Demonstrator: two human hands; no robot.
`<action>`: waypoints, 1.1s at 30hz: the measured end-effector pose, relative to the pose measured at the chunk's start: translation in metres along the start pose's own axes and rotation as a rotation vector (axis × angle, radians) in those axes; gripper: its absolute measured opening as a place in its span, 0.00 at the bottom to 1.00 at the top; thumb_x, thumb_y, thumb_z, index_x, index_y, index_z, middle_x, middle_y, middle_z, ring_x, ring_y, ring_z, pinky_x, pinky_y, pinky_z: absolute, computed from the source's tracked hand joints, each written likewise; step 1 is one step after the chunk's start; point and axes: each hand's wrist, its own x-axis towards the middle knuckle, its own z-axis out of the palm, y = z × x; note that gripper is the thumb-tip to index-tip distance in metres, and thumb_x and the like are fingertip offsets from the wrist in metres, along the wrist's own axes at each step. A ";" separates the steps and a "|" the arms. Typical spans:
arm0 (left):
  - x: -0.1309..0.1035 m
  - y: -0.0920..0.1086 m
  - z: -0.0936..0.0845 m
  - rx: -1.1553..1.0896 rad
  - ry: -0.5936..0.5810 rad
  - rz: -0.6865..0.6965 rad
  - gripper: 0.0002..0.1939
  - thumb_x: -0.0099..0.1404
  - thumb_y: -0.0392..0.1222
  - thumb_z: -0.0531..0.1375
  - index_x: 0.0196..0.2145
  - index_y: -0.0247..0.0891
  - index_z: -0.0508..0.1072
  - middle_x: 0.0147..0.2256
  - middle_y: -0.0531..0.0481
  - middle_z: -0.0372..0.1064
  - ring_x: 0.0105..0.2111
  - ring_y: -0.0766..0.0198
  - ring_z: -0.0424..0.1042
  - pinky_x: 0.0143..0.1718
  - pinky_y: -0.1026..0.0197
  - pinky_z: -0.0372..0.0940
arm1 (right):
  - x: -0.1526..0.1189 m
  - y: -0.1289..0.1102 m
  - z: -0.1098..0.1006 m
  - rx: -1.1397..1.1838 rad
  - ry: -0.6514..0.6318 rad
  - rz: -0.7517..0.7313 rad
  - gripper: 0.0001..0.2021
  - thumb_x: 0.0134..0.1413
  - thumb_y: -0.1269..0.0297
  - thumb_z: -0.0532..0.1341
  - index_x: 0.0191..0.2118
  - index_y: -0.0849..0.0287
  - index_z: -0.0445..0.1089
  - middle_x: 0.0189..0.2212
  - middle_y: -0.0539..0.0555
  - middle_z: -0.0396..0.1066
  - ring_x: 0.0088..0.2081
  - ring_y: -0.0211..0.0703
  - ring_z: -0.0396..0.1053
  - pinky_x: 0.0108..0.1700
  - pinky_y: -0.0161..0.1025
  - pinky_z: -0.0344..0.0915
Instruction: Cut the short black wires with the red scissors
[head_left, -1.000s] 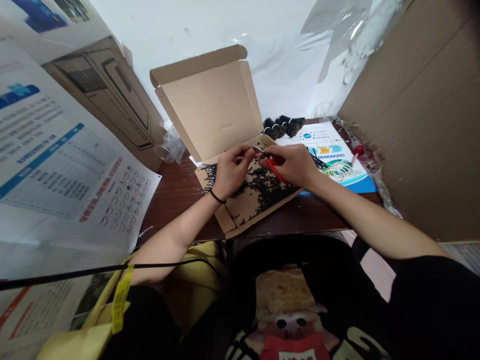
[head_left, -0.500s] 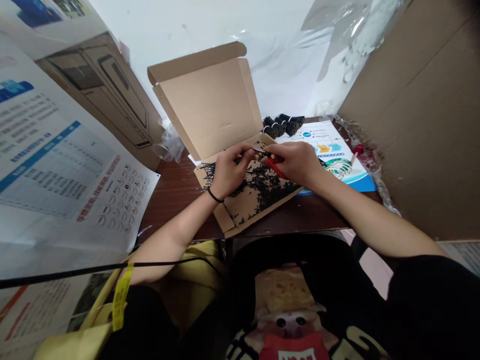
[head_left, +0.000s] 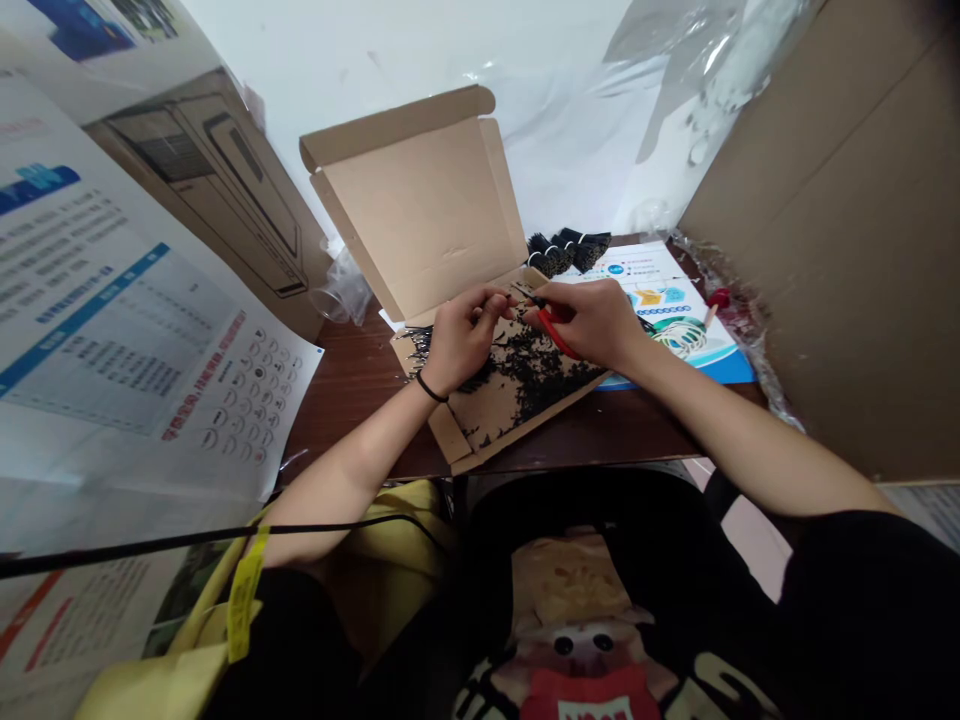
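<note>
Red-handled scissors (head_left: 557, 335) have drawn back a little from the left fingertips since half a second ago, so now a small gap stands between blades and fingers. Their handle is smooth, bright red and looks like plastic; the dark, narrow blades point to ten o'clock. The right hand (head_left: 596, 318) is curled around this handle, over the box's upper right part. The left hand (head_left: 463, 345), with a thin black wristband (head_left: 432, 388), pinches with thumb and index finger a small dark piece (head_left: 512, 299); it is too small for me to tell what it is.

Under the hands is an open cardboard box (head_left: 480, 415), matt brown, its lid raised toward eleven o'clock. Inside lie many short black clippings (head_left: 544, 385), curly like crumbs, thickest toward four o'clock from the middle. At the box's nine o'clock, slender black strands (head_left: 418, 350) with shiny ends lie in disorder. Toward one o'clock, bundles of thin black sticks (head_left: 568, 250) are tied with white bands. At three o'clock, pale stretchy-looking loops (head_left: 681, 342) rest on a glossy printed sheet (head_left: 645, 262), upon the dark reddish-brown table (head_left: 360, 370).
</note>
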 end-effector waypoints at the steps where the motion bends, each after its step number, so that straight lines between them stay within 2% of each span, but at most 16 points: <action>1: 0.000 -0.001 0.000 -0.002 -0.001 0.007 0.18 0.68 0.52 0.52 0.33 0.36 0.73 0.28 0.49 0.74 0.29 0.68 0.71 0.30 0.66 0.63 | 0.000 0.000 0.001 0.015 0.003 -0.013 0.17 0.52 0.50 0.58 0.36 0.57 0.76 0.19 0.49 0.67 0.23 0.35 0.58 0.29 0.35 0.51; 10: 0.001 -0.002 0.000 -0.042 -0.042 0.058 0.18 0.68 0.52 0.51 0.33 0.36 0.72 0.26 0.50 0.72 0.26 0.70 0.68 0.27 0.66 0.60 | -0.002 0.001 0.003 0.015 0.007 -0.026 0.17 0.52 0.49 0.58 0.38 0.56 0.76 0.20 0.50 0.67 0.23 0.35 0.58 0.29 0.36 0.52; 19: 0.001 -0.003 -0.001 -0.092 -0.113 -0.007 0.20 0.68 0.55 0.50 0.31 0.37 0.71 0.24 0.51 0.69 0.24 0.70 0.65 0.26 0.65 0.59 | -0.001 0.004 0.001 -0.065 -0.028 -0.066 0.18 0.53 0.49 0.56 0.38 0.56 0.76 0.22 0.52 0.71 0.25 0.37 0.62 0.28 0.36 0.51; 25: 0.001 -0.005 -0.001 -0.143 -0.165 -0.005 0.21 0.68 0.56 0.50 0.31 0.36 0.71 0.24 0.50 0.69 0.25 0.69 0.67 0.29 0.65 0.62 | 0.000 0.010 0.004 -0.122 -0.045 -0.082 0.18 0.53 0.49 0.56 0.38 0.55 0.76 0.24 0.52 0.74 0.25 0.39 0.64 0.29 0.37 0.52; 33: 0.001 -0.013 0.002 -0.210 -0.195 -0.031 0.21 0.67 0.56 0.51 0.33 0.36 0.71 0.25 0.50 0.70 0.25 0.70 0.67 0.28 0.65 0.61 | 0.000 0.004 0.002 -0.125 -0.019 0.018 0.16 0.54 0.51 0.56 0.39 0.54 0.76 0.21 0.51 0.70 0.23 0.38 0.62 0.29 0.37 0.50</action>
